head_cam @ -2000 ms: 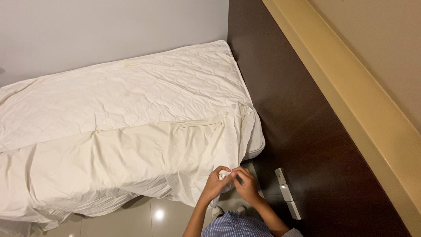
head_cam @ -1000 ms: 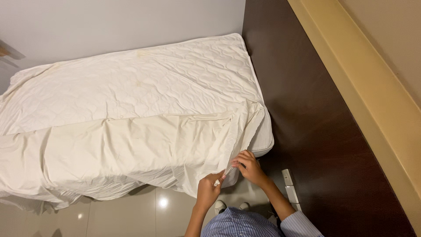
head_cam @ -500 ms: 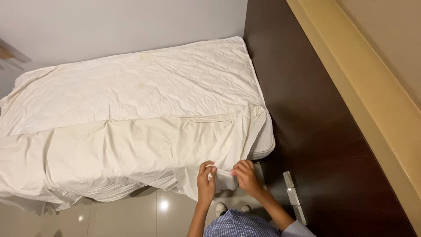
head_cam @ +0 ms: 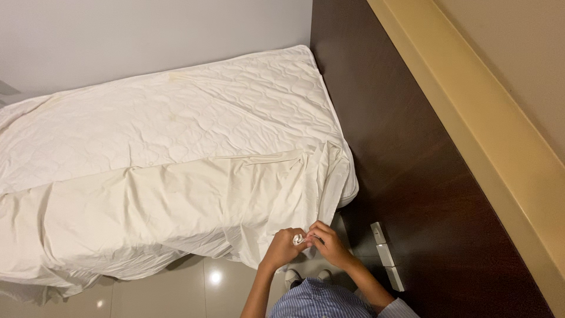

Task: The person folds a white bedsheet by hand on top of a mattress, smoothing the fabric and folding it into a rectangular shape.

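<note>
Bed (head_cam: pixel 176 118) against dark wood wall panel (head_cam: pixel 400 147). I am pinching the cream sheet (head_cam: pixel 176 218) corner at the mattress corner, left hand (head_cam: pixel 282 247) and right hand (head_cam: pixel 326 241) both clenched on it, gathering slack.

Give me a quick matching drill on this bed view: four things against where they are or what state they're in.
Things:
1. quilted mattress pad
2. cream sheet
3. dark wood panel
4. hands

States:
a. pinching the sheet's corner together
b. lying flat on the bed's far side
c. upright beside the bed's end
d. rumpled, hanging off the near edge

Pairs: 1-b, 2-d, 3-c, 4-a
</note>
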